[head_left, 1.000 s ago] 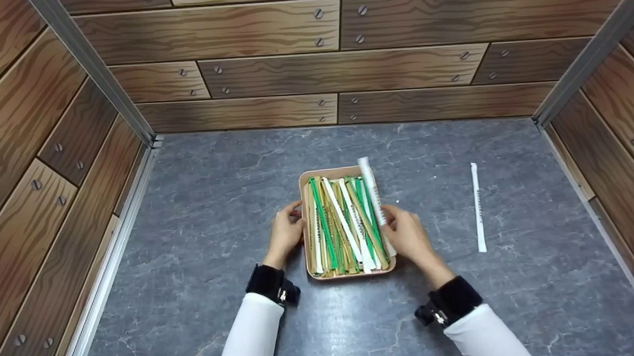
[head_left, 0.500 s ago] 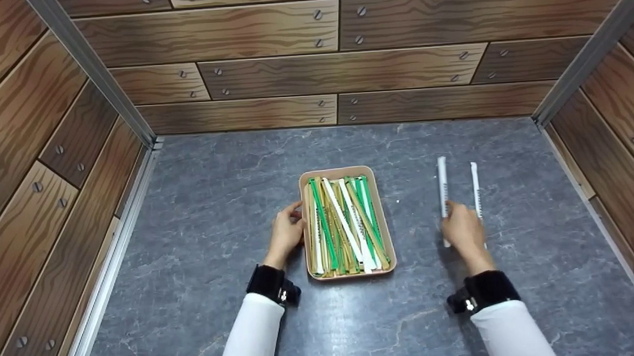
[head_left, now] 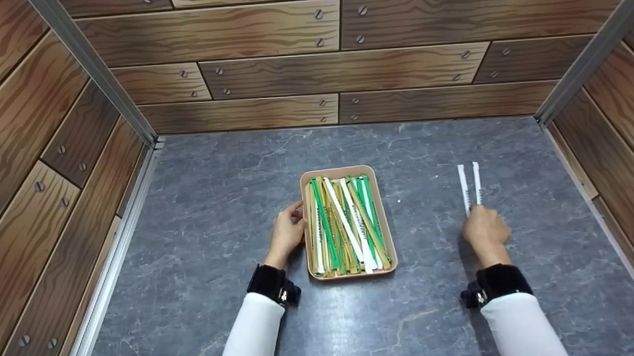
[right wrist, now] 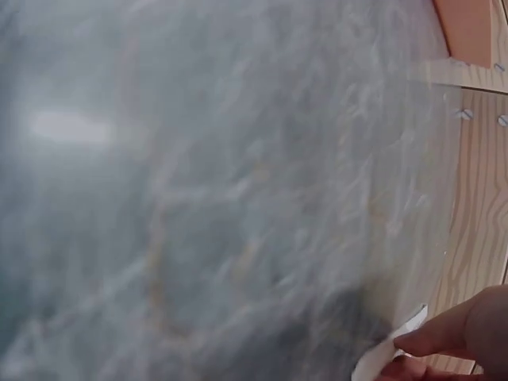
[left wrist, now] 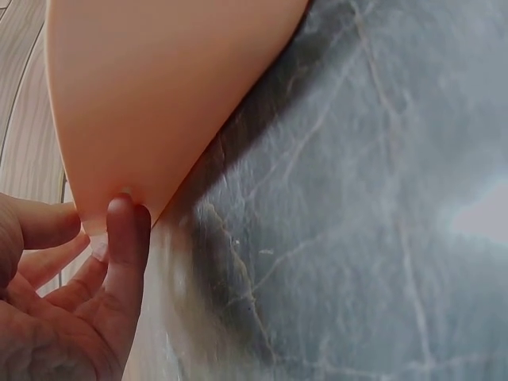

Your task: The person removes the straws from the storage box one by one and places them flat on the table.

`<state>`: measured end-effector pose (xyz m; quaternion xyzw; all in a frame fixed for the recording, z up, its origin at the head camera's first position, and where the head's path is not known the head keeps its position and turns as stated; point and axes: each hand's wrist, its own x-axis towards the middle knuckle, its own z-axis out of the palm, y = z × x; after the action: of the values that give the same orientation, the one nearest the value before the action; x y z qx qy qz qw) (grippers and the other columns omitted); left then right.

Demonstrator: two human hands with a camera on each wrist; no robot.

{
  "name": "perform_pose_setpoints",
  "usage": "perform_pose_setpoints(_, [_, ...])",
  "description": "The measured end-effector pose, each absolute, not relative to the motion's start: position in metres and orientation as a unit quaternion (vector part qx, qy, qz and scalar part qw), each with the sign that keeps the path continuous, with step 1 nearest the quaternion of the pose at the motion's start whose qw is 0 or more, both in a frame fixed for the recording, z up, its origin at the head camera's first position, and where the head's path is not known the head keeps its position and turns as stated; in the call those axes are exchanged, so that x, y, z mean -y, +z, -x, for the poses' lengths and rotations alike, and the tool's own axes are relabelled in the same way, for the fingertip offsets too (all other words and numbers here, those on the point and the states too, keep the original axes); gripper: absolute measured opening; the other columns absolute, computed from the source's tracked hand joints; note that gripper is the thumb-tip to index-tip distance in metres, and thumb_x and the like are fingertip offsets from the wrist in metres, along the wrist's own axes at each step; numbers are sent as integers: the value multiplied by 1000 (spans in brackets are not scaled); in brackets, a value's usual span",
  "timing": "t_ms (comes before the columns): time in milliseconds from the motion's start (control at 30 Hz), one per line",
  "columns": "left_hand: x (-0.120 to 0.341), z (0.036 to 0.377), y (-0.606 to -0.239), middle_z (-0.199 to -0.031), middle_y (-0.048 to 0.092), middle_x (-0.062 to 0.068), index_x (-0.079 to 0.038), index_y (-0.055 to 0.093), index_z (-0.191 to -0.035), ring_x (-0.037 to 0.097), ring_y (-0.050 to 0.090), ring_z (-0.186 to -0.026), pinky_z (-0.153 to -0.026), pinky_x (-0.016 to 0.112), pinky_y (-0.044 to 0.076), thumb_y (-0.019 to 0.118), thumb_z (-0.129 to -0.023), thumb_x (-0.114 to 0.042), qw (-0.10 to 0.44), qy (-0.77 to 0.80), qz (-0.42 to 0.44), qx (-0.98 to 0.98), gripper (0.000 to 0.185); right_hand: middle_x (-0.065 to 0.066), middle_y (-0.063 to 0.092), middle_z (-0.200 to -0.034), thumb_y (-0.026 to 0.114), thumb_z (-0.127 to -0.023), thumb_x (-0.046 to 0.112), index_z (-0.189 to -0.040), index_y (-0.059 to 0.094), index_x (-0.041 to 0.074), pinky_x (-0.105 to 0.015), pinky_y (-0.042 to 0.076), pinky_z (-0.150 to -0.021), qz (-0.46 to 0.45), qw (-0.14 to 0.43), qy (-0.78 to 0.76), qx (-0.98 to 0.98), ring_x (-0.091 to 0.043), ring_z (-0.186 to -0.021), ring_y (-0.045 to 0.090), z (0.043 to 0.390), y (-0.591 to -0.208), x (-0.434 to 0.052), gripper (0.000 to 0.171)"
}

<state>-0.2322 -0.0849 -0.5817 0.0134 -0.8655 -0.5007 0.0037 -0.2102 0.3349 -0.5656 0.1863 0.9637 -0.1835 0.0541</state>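
While the right hand (head_left: 486,227) pinches a white wrapped straw (head_left: 464,189) between thumb and finger, the left hand (head_left: 287,235) lies with its fingers relaxed and its fingertips against the outer left wall of the tray (head_left: 338,172). The white wrapped straw is the left one of a near-parallel pair at the right of the tabletop (head_left: 216,216); its far end projects beyond the right hand, and whether it touches the tabletop cannot be told. A second white straw (head_left: 477,183) lies just beside it, its near portion covered by the right hand. Between the two hands, the tray, pale orange with rounded corners, stands flat on the tabletop. It contains green, gold and white straws (head_left: 345,225) arranged lengthwise, some slanting across others. Each wrist carries a black strap (head_left: 502,280), adjoining a white sleeve (head_left: 252,333). Behind and beside the grey, veined tabletop stand wood-patterned panels (head_left: 271,34), with metal strips (head_left: 97,81) at the corners
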Motion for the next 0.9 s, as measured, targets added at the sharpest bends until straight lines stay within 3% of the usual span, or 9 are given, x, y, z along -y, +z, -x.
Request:
perform_pose_setpoints(233, [84, 232, -582, -96, 67, 12, -5, 62, -132, 22, 63, -80, -72, 34, 51, 61, -85, 5, 11, -499, -16, 867, 48, -39, 60, -102, 47, -94, 10, -101, 62, -1, -64, 47, -62, -196, 45, -167, -965, -57, -87, 59, 206, -568, -345, 20])
perform_pose_setpoints(400, [84, 232, -582, -96, 67, 12, -5, 62, -132, 22, 63, -80, -73, 34, 51, 62, -85, 5, 10, -498, -16, 867, 48, -39, 60, -101, 49, -92, 7, -104, 62, -2, -65, 47, -61, -195, 35, -162, -967, -58, -87, 59, 205, -570, -348, 20])
perform_pose_setpoints(567, [84, 232, -581, -99, 68, 13, -5, 61, -133, 22, 64, -79, -72, 34, 52, 62, -86, 5, 4, -500, -19, 866, 48, -34, 59, -100, 53, -90, 5, -109, 64, -2, -65, 46, -60, -192, -48, -162, -967, -58, -84, 59, 204, -563, -328, 23])
perform_pose_setpoints(700, [84, 232, -581, -98, 68, 13, -4, 61, -133, 20, 63, -75, -68, 33, 51, 61, -86, 5, 4, -497, -16, 868, 48, -28, 64, -103, 55, -85, 3, -113, 69, 2, -61, 48, -60, -135, -121, -194, -964, -52, -83, 62, 205, -555, -296, 31])
perform_pose_setpoints(900, [83, 231, -581, -97, 68, 13, -4, 61, -132, 22, 63, -77, -72, 35, 50, 62, -86, 4, 11, -488, -10, 873, 47, -20, 70, -92, 60, -81, 0, -103, 73, 2, -52, 51, -55, -4, -143, -217, -966, -39, -74, 66, 200, -552, -234, 25])
